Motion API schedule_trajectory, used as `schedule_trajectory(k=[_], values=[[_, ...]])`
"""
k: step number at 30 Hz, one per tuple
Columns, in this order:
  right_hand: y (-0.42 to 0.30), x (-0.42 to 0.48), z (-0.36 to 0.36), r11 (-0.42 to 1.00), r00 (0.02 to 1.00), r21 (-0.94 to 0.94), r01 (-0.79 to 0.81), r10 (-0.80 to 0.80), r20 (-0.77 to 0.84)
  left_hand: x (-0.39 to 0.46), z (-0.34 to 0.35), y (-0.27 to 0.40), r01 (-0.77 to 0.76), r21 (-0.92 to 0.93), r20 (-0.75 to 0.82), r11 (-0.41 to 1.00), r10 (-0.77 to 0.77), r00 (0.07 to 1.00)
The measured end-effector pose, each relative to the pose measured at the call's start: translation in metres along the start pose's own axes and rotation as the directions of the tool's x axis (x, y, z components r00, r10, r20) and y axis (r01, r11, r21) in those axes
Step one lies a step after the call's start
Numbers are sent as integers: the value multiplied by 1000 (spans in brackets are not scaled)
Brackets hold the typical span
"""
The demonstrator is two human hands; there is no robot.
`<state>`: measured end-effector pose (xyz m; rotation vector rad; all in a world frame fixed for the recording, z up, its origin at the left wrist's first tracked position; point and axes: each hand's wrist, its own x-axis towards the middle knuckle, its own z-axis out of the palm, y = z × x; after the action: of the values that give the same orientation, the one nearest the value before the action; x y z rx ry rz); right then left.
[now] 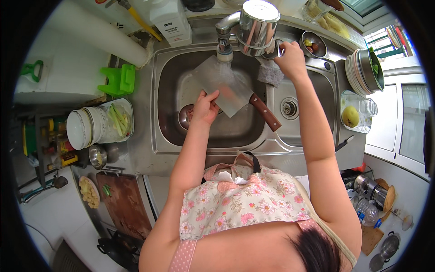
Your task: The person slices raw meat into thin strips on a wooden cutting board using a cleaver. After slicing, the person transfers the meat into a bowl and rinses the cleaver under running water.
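My left hand (208,108) grips the lower edge of a cleaver's wide steel blade (226,85) over the left sink basin (244,131). Water runs from the faucet (224,52) onto the blade. The cleaver's brown riveted handle (265,113) points down to the right, with no hand on it. My right hand (290,57) is up beside the chrome water filter housing (259,29), its fingers closed at a small metal lever. A grey scrubbing cloth (271,74) hangs on the divider just below. A metal bowl (186,116) with pinkish bits sits in the left basin, partly behind my left hand.
Stacked white bowls (86,125) and a tray of green stalks (119,120) stand left. A small bowl (313,45), stacked plates (358,71), a tray with a yellow-green fruit (350,116) and a knife (344,142) lie right. A cutting board (124,204) is lower left.
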<state>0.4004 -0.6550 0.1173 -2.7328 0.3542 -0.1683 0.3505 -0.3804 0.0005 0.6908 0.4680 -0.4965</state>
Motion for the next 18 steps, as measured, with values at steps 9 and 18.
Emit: schedule_trajectory(k=[9,18], values=[[-9,-122,26,938,992,335,-91,114,-50,15,-8,-8,28,-74,-51,997,-32,998],[-5,-125,39,774,737,355,-524,204,644,34,-27,-14,106,-54,-145,993,-113,983]])
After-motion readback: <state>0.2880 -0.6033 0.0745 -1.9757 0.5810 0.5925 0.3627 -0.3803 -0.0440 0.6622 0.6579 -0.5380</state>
